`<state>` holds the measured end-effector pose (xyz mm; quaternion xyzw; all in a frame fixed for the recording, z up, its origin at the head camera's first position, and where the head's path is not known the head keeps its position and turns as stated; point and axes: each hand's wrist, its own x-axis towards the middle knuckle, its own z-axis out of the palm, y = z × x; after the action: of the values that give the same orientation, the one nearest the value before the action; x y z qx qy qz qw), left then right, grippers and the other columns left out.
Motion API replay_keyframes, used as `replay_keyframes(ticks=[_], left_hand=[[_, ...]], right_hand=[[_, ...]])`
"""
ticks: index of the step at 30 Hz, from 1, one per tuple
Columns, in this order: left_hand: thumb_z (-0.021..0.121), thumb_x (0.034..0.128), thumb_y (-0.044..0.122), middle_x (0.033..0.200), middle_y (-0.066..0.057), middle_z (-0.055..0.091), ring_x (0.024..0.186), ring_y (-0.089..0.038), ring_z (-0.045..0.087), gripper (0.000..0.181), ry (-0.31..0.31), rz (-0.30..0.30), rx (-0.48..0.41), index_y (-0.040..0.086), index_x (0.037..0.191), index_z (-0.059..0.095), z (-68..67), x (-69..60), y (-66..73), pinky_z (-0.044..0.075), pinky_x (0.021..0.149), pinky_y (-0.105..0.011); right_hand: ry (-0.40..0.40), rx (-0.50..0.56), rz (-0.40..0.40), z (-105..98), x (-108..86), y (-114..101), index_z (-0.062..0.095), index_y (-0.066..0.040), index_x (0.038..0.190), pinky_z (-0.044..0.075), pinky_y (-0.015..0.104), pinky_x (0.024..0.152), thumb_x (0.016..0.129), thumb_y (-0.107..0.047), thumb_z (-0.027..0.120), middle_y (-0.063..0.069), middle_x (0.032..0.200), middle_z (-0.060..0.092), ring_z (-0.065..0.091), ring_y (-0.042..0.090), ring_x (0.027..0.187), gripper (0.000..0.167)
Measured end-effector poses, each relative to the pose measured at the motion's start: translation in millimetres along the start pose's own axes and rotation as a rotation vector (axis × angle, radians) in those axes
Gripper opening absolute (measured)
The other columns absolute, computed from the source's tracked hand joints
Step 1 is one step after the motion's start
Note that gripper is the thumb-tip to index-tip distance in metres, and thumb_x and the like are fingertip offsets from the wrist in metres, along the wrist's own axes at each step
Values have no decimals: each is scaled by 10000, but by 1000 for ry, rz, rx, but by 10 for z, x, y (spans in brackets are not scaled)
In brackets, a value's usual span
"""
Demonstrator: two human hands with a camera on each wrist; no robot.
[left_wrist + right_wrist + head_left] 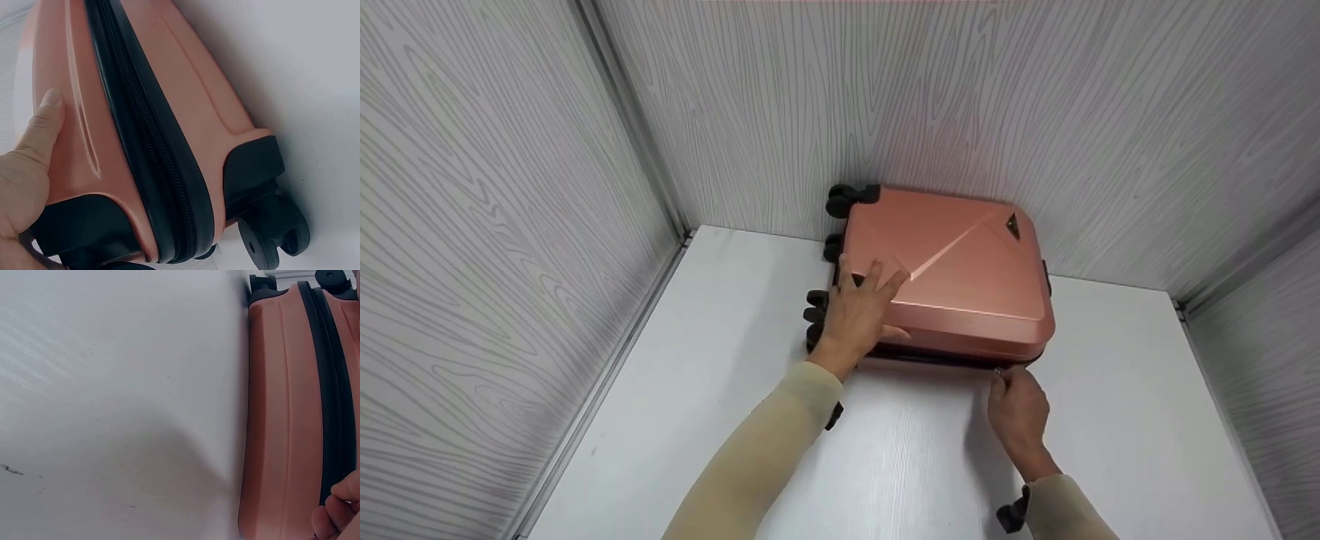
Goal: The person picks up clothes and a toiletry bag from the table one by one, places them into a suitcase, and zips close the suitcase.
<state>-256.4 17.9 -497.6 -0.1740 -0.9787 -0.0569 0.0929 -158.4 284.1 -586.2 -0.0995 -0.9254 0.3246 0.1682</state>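
Head view: nearest, the right hand (1018, 409) has curled fingers apparently pinching the zip pull (998, 370); the left hand (856, 311), fingers spread, rests on the suitcase (960, 262), lying flat on the counter (907, 450) near the back wall (930, 97). Working the zip (138, 102) seems the current step; next calls for a steady, braced pull.

Hard-shell suitcase (191, 107): salmon pink, grooved
Left hand (25, 183): straight thumb on the suitcase
Zipper (149, 134): black, between two black trim bands (114, 107)
Twin caster wheel (257, 244): black, beneath a black corner guard (253, 163)
White surface (304, 84): beside the suitcase
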Motion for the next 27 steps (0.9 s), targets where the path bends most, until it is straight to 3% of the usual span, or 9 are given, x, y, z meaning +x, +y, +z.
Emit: replay_keyframes(ticks=[11,17,27], left_hand=[[736,706,764,1729,-87,314,1542,-629,142,1107,-11,21,-33,424,1662,294,10,-6,-76,490,1051,-684],[762,692,755,1710,-88,357,1522,-635,212,1092,5,7,-16,424,1643,339,-22,12,-60,531,1003,-659],[756,700,740,1705,-111,361,1523,-642,196,1087,-4,17,-37,398,1647,346,-52,48,-46,501,1046,-668]], right_hand=[[18,5,-15,60,-29,19,678,9,903,502,560,738,986,-63,629,186,880,702,671,381,800,120],[33,-10,24,33,-43,35,667,7,918,497,589,751,990,-72,616,201,911,708,686,420,842,119],[33,28,-24,135,-66,-155,622,-2,872,494,568,721,1001,-47,608,196,858,676,653,383,778,137]])
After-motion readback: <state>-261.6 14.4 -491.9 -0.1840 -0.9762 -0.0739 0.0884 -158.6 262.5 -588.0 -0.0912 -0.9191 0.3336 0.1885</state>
